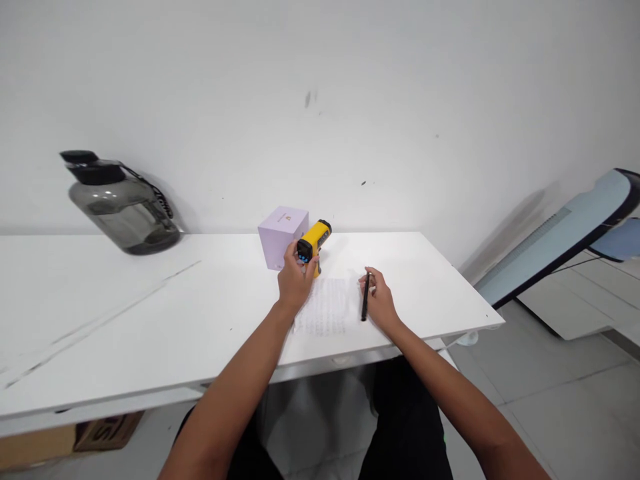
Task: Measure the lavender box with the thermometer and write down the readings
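Note:
My left hand (296, 275) is closed around a yellow and black handheld device with a pistol-style grip (316, 238), shaped like an infrared thermometer. Small blue lit marks show on its black rear face, which is turned towards me. Between the fingers of my right hand (381, 300) is a black pen (365, 297), held over the table beside a sheet of paper (324, 308). Rows of faint writing cover the sheet, too small to read. Just behind my left hand stands a lilac box (277, 245), partly hidden by the hand and the device.
A large grey see-through water bottle (125, 210) with a black lid stands at the left, against the wall. The white table (125, 320) ends at the right, where a light blue panel with a black edge (555, 237) leans. Below the table at left lies a cardboard box (40, 445).

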`<move>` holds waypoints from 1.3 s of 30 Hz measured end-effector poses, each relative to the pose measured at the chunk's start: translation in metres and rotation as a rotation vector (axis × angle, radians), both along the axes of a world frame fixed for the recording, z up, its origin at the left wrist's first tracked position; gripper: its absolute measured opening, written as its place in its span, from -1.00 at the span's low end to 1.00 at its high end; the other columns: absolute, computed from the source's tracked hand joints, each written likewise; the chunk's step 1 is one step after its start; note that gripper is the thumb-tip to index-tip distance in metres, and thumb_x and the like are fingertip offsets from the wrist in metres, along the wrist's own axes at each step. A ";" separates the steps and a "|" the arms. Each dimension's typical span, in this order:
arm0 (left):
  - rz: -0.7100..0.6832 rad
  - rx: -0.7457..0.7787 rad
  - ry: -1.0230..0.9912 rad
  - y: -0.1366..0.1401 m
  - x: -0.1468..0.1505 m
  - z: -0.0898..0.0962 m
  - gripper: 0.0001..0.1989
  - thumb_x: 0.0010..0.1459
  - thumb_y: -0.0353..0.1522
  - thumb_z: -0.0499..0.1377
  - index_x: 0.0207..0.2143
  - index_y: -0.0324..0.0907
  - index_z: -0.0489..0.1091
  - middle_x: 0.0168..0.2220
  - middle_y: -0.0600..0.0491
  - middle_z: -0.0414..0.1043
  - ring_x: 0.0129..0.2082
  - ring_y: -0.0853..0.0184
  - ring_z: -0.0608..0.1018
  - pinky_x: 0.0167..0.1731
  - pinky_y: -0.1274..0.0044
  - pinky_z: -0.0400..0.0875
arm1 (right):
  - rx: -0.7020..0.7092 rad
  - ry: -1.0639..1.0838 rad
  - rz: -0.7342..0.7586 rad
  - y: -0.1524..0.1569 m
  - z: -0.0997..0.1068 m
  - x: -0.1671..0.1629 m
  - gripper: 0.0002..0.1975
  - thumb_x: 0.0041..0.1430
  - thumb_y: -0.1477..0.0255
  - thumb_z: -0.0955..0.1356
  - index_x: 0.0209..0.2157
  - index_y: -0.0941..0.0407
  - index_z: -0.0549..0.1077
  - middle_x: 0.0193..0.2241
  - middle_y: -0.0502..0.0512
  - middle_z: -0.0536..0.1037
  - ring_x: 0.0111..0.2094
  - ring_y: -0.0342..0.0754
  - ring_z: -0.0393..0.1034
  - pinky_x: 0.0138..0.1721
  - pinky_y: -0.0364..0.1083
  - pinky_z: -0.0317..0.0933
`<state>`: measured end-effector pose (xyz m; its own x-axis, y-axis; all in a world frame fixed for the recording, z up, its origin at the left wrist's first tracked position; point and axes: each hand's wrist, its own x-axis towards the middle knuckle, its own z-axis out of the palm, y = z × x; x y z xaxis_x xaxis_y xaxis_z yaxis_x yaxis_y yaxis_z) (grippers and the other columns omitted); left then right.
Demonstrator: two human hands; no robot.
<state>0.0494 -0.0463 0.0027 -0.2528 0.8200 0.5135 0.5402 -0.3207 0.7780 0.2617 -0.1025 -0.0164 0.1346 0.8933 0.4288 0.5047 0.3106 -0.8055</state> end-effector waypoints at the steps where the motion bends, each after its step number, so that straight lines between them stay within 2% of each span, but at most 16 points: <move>1: 0.002 0.000 -0.004 0.000 0.000 0.000 -0.32 0.18 -0.10 0.19 0.26 -0.13 0.09 0.17 -0.18 0.42 -0.16 0.16 0.64 -0.18 0.34 0.53 | 0.010 0.001 -0.019 0.002 -0.002 0.001 -0.55 0.25 0.31 0.23 0.14 0.14 0.30 -0.13 0.21 0.59 -0.20 0.01 0.48 -0.20 -0.03 0.32; 4: 0.016 -0.006 -0.007 0.000 0.000 -0.002 -0.33 0.19 -0.10 0.18 0.25 -0.17 0.11 0.09 -0.19 0.49 -0.19 0.15 0.65 -0.20 0.33 0.53 | -0.012 -0.093 -0.080 0.009 -0.003 0.006 -0.57 0.27 0.35 0.20 0.13 0.13 0.32 -0.07 0.23 0.60 -0.09 0.05 0.48 -0.07 0.03 0.30; 9: -0.005 -0.008 -0.024 0.001 0.000 -0.005 -0.37 0.19 -0.10 0.18 0.21 -0.18 0.14 0.05 -0.20 0.51 -0.21 0.14 0.65 -0.23 0.33 0.53 | -0.145 -0.404 -0.135 0.030 0.005 0.011 -0.67 0.30 0.45 0.16 -0.04 0.07 0.47 -0.28 0.07 0.66 -0.22 0.03 0.51 0.12 0.15 0.11; 13: -0.043 0.035 -0.038 0.001 0.000 -0.006 -0.40 0.21 -0.12 0.17 0.20 -0.18 0.13 0.07 -0.21 0.49 -0.12 0.12 0.64 -0.16 0.33 0.53 | -0.177 -0.621 -0.183 0.048 0.011 0.004 -0.64 0.33 0.51 0.14 -0.04 0.10 0.49 -0.14 0.21 0.62 -0.06 0.13 0.46 0.18 0.26 -0.05; 16: -0.058 0.069 -0.035 0.002 0.001 -0.007 -0.42 0.21 -0.12 0.17 0.19 -0.16 0.13 0.08 -0.21 0.48 -0.11 0.14 0.64 -0.16 0.34 0.53 | -0.147 -0.683 -0.133 0.059 0.018 -0.007 -0.63 0.28 0.52 0.20 0.07 0.13 0.43 -0.02 0.32 0.55 0.06 0.23 0.37 0.19 0.32 -0.08; 17: -0.065 0.083 -0.028 0.002 0.001 -0.007 -0.42 0.21 -0.12 0.18 0.18 -0.15 0.13 0.09 -0.20 0.47 -0.12 0.16 0.64 -0.17 0.34 0.54 | -0.133 -0.658 -0.066 0.062 0.021 -0.012 -0.60 0.26 0.48 0.25 0.13 0.12 0.38 0.02 0.33 0.52 0.09 0.25 0.34 0.20 0.32 -0.06; 19: -0.081 0.116 -0.003 0.003 0.000 -0.009 -0.44 0.21 -0.13 0.18 0.18 -0.13 0.13 0.10 -0.20 0.46 -0.13 0.18 0.64 -0.17 0.36 0.54 | -0.090 -0.547 0.152 0.067 0.027 -0.026 -0.41 0.17 0.36 0.36 0.24 0.10 0.25 0.13 0.32 0.42 0.18 0.27 0.25 0.21 0.30 0.01; 21: -0.097 0.166 0.038 0.004 -0.002 -0.011 -0.46 0.22 -0.14 0.19 0.17 -0.12 0.14 0.12 -0.19 0.44 -0.10 0.21 0.63 -0.17 0.37 0.55 | -0.003 -0.399 0.372 0.071 0.031 -0.044 -0.25 0.06 0.31 0.43 0.27 0.07 0.16 0.21 0.31 0.31 0.24 0.25 0.17 0.21 0.25 0.09; 23: -0.128 0.242 0.093 0.005 -0.003 -0.014 -0.48 0.24 -0.14 0.18 0.16 -0.11 0.14 0.15 -0.18 0.41 -0.03 0.22 0.60 -0.16 0.40 0.56 | 0.091 -0.227 0.455 0.072 0.030 -0.063 -0.31 0.05 0.34 0.42 0.21 0.08 0.19 0.18 0.30 0.31 0.21 0.20 0.22 0.19 0.21 0.17; 26: -0.186 0.376 0.187 0.005 -0.004 -0.015 -0.51 0.27 -0.14 0.14 0.16 -0.11 0.13 0.15 -0.18 0.38 0.09 0.23 0.54 -0.17 0.45 0.56 | 0.053 0.063 0.420 0.072 0.019 -0.086 -0.47 0.08 0.36 0.40 0.08 0.08 0.23 -0.03 0.22 0.44 -0.04 0.12 0.42 0.00 0.13 0.35; 28: -0.218 0.451 0.246 0.004 -0.005 -0.013 -0.53 0.30 -0.17 0.10 0.18 -0.09 0.10 0.14 -0.17 0.38 0.14 0.24 0.50 -0.14 0.44 0.55 | 0.015 0.198 0.371 0.070 0.012 -0.093 -0.50 0.08 0.35 0.41 0.04 0.06 0.23 -0.12 0.15 0.48 -0.15 0.07 0.45 -0.10 0.09 0.39; 30: -0.240 0.515 0.302 0.002 -0.007 -0.010 -0.54 0.33 -0.19 0.06 0.21 -0.09 0.07 0.16 -0.19 0.35 0.19 0.23 0.45 -0.04 0.39 0.52 | 0.023 0.261 0.325 0.068 0.007 -0.093 -0.52 0.06 0.34 0.42 0.02 0.05 0.27 -0.15 0.12 0.50 -0.18 0.06 0.45 -0.10 0.09 0.38; 32: -0.204 0.581 0.344 0.001 -0.012 -0.007 -0.53 0.33 -0.20 0.05 0.22 -0.11 0.07 0.19 -0.23 0.29 0.24 0.19 0.39 0.08 0.30 0.44 | 0.032 0.323 0.299 0.064 0.008 -0.089 -0.55 0.03 0.35 0.41 -0.01 0.05 0.33 -0.15 0.12 0.51 -0.17 0.05 0.45 -0.09 0.09 0.36; 34: -0.066 0.622 0.341 0.004 -0.018 -0.005 -0.52 0.31 -0.21 0.08 0.21 -0.12 0.09 0.22 -0.27 0.23 0.29 0.12 0.31 0.19 0.18 0.31 | 0.019 0.430 0.296 0.059 0.013 -0.085 -0.59 0.00 0.35 0.40 -0.07 0.06 0.37 -0.18 0.11 0.52 -0.17 0.04 0.44 -0.13 0.06 0.36; 36: 0.112 0.560 0.265 0.010 -0.024 -0.007 -0.42 0.23 -0.20 0.18 0.21 -0.15 0.07 0.26 -0.32 0.14 0.35 0.05 0.21 0.26 0.11 0.17 | -0.003 0.553 0.286 0.054 0.020 -0.083 -0.66 -0.02 0.34 0.39 -0.15 0.07 0.39 -0.22 0.10 0.52 -0.22 0.01 0.44 -0.20 0.01 0.36; 39: 0.259 0.285 0.093 0.022 -0.030 -0.011 -0.07 -0.02 -0.17 0.37 0.27 -0.19 -0.06 0.33 -0.41 -0.05 0.40 -0.07 0.06 0.32 0.05 0.01 | -0.054 0.716 0.203 0.051 0.030 -0.082 -0.68 -0.03 0.25 0.42 -0.25 0.09 0.39 -0.32 0.05 0.51 -0.36 -0.06 0.41 -0.31 -0.04 0.33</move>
<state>0.0191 -0.0248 -0.0081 -0.3743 0.5559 0.7422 0.6959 -0.3606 0.6211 0.1797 -0.0512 0.0136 0.1948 0.9475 0.2535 -0.2120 0.2930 -0.9323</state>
